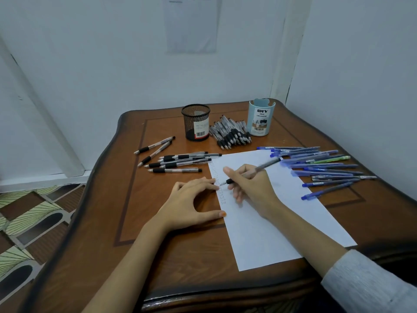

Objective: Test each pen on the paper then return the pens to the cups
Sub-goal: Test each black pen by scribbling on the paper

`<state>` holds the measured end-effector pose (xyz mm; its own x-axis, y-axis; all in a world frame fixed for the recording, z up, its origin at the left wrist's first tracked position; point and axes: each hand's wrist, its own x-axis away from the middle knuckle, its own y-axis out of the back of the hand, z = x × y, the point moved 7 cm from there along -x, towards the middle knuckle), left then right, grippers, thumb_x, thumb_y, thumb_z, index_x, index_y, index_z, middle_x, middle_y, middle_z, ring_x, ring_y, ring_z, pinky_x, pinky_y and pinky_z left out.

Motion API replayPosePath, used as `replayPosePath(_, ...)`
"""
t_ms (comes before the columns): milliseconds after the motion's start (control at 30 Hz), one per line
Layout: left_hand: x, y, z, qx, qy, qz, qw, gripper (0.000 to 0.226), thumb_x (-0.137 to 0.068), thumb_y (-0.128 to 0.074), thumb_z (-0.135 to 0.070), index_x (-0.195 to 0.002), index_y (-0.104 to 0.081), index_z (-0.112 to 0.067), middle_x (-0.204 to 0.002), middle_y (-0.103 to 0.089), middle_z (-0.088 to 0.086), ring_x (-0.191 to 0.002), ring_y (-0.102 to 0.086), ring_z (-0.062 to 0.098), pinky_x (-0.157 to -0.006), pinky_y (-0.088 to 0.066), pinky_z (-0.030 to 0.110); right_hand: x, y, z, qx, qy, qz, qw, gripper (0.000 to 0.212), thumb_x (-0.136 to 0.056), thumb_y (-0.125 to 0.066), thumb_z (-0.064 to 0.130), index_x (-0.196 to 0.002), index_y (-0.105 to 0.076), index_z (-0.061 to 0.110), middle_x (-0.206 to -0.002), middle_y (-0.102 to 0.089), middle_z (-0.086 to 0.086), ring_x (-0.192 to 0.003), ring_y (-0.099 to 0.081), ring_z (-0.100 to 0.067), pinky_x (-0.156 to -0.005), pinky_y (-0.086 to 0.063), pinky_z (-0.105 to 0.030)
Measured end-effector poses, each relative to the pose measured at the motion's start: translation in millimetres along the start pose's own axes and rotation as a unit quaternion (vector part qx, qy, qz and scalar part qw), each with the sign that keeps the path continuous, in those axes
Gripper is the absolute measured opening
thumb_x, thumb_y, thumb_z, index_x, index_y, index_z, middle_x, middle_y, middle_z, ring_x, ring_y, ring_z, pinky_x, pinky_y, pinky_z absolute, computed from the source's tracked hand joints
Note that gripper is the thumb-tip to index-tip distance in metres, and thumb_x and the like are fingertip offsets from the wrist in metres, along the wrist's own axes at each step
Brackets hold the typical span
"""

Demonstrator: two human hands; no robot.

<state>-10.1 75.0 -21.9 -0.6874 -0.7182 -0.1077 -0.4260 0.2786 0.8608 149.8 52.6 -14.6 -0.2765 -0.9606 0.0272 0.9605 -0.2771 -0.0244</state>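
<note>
My right hand [250, 188] grips a black pen [267, 166], its tip touching the left edge of the white paper [282, 222] beside a column of small ink marks [220, 188]. My left hand [189, 199] rests spread on the table, fingertips and thumb at the paper's left edge. A black mesh cup [195, 123] and a light blue cup [260, 118] stand at the back. Several black pens [178, 161] lie left of the paper, and a heap of black pens [230, 133] lies between the cups. Several blue pens [320, 168] lie to the right.
The brown wooden table [140, 222] stands in a corner of white walls. Its front edge runs near the bottom of the view, and patterned floor [27, 222] shows to the left. A sheet of paper [191, 23] hangs on the back wall.
</note>
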Motion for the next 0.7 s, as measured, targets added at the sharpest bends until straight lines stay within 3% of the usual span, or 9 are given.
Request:
replayPosePath(200, 0, -1, 0, 0.000, 0.003, 0.003, 1.000, 0.072, -0.067, -0.053, -0.080, -0.130, -0.045, -0.046, -0.144, -0.030, -0.031, -0.131, -0.013, -0.016, -0.106, -0.010, 0.025, 7, 2, 6, 0.115, 0.047, -0.066, 0.990, 0.045, -0.085, -0.069, 0.038, -0.056, -0.045, 0.013, -0.050, -0.058, -0.010, -0.029, -0.042, -0.014, -0.033, -0.031, -0.017)
replayPosePath(400, 0, -2, 1, -0.006, -0.004, -0.008, 1.000, 0.073, -0.066, -0.050, -0.082, -0.129, -0.046, -0.045, -0.144, -0.032, -0.031, -0.135, -0.016, -0.013, -0.106, -0.013, 0.025, 7, -5, 0, 0.178, 0.100, -0.056, 0.977, 0.041, -0.083, -0.056, -0.003, -0.051, -0.035, 0.012, -0.035, -0.035, 0.010, -0.033, -0.049, -0.010, -0.041, -0.037, -0.021)
replayPosePath(700, 1, -2, -1, -0.010, -0.002, -0.002, 1.000, 0.076, -0.066, -0.047, -0.083, -0.131, -0.044, -0.044, -0.146, -0.030, -0.030, -0.137, -0.016, -0.010, -0.109, -0.014, 0.028, 8, -6, 2, 0.155, 0.113, -0.034, 0.981, 0.041, -0.084, -0.058, -0.003, -0.052, -0.038, 0.012, -0.044, -0.041, -0.004, -0.037, -0.054, -0.010, -0.042, -0.042, -0.019)
